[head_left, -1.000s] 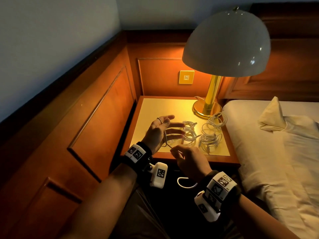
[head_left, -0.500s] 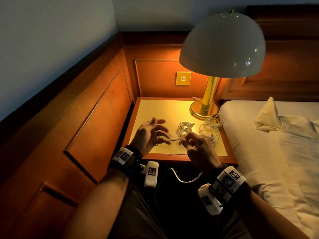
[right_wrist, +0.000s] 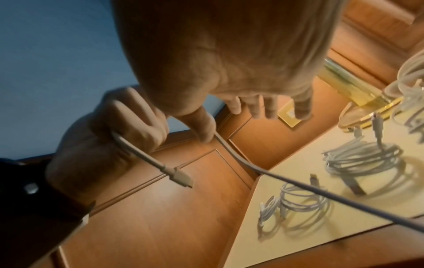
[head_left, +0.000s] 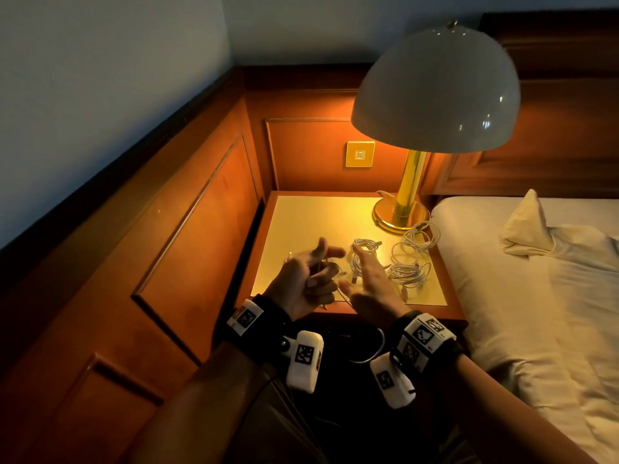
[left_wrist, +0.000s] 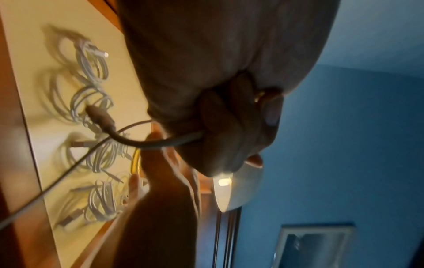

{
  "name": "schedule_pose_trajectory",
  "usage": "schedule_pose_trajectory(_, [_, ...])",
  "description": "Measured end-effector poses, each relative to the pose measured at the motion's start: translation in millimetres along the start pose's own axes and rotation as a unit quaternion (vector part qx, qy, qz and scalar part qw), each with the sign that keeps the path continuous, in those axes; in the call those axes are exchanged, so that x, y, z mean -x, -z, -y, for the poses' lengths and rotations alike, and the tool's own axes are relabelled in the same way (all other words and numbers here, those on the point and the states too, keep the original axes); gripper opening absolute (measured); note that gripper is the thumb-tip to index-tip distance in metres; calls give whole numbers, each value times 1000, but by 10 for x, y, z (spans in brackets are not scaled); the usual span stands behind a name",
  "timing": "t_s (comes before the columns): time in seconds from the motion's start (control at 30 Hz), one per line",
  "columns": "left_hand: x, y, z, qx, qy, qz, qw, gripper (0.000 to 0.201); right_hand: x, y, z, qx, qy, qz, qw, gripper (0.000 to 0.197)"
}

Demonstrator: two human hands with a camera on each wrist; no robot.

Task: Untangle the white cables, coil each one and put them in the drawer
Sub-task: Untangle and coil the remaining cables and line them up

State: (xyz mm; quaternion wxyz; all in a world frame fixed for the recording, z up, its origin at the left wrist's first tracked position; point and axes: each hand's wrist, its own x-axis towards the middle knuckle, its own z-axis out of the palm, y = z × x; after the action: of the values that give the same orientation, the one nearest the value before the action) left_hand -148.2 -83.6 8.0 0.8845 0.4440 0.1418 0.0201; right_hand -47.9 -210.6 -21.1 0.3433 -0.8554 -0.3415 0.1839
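Head view: a person's left hand (head_left: 303, 283) and right hand (head_left: 368, 283) hover side by side over the front edge of a wooden nightstand (head_left: 301, 226), a white cable (head_left: 371, 353) sagging in a loop below the two wrists. The left hand's fingers are curled round that cable; the right hand's fingers are stretched out straight, its thumb touching the line. Just beyond the hands, several coiled white cables (head_left: 363, 252) lie on the yellow-lit top, and a looser tangle (head_left: 410, 259) sits further right, near the brass lamp (head_left: 405, 209) at the back corner. A wall switch plate (head_left: 360, 154) is set in the panelling behind; a bed (head_left: 522, 296) with pale sheets stands to the right. The right wrist view adds what the head camera hides: a connector (right_wrist: 181, 178) sticks out of the left fist, and the cable runs under the right thumb (right_wrist: 201, 125) down past the nightstand's edge. The left wrist view, blurred, shows a framed picture (left_wrist: 314, 244) on a blue wall.
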Motion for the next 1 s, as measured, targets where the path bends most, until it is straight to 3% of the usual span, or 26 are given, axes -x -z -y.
schedule_pose_trajectory(0.03, [6, -58, 9, -8, 11, 25, 1000, 42, 21, -9, 53, -30, 16, 9, 999, 71])
schedule_pose_trajectory(0.13, [8, -152, 12, -7, 32, 88, 996, 42, 103, 0, 175, -227, 15, 69, 971, 44])
schedule_pose_trajectory(0.2, [22, -147, -10, 3, 47, 107, 993, 39, 25, -35, 173, -291, 51, 22, 955, 38])
schedule_pose_trajectory(0.3, [51, -101, -6, 24, 52, 146, 988, 30, -116, -93, 42, -380, 44, -39, 923, 26])
schedule_pose_trajectory(0.43, [-38, -51, -9, -2, -19, 86, 996, 34, -10, -128, 49, -284, 14, -10, 959, 31])
schedule_pose_trajectory(0.53, [-170, 54, -77, -41, -38, 63, 996, 42, 117, -177, 11, -94, 59, 35, 993, 18])
schedule_pose_trajectory(0.6, [-244, 114, -79, -81, -49, 48, 994, 43, 185, -150, -3, 16, 104, 87, 991, 24])
schedule_pose_trajectory(0.67, [-306, 123, -69, -143, -56, 33, 988, 40, 216, -91, -29, 46, 110, 119, 986, 26])
schedule_pose_trajectory(0.8, [-382, 102, -67, -358, -15, 43, 933, 28, 209, 141, -80, 47, 146, 7, 988, 7])
schedule_pose_trajectory(0.87, [-366, 98, -23, -395, 13, 82, 915, 23, 151, 276, -126, 25, 194, -58, 979, 12])
schedule_pose_trajectory(0.93, [-327, 90, 25, -374, 18, 111, 920, 28, 101, 388, -119, -31, 229, -97, 968, 17])
schedule_pose_trajectory(1.0, [-280, 59, 82, -307, 9, 112, 945, 40, 65, 464, -91, -85, 233, -112, 962, 16])
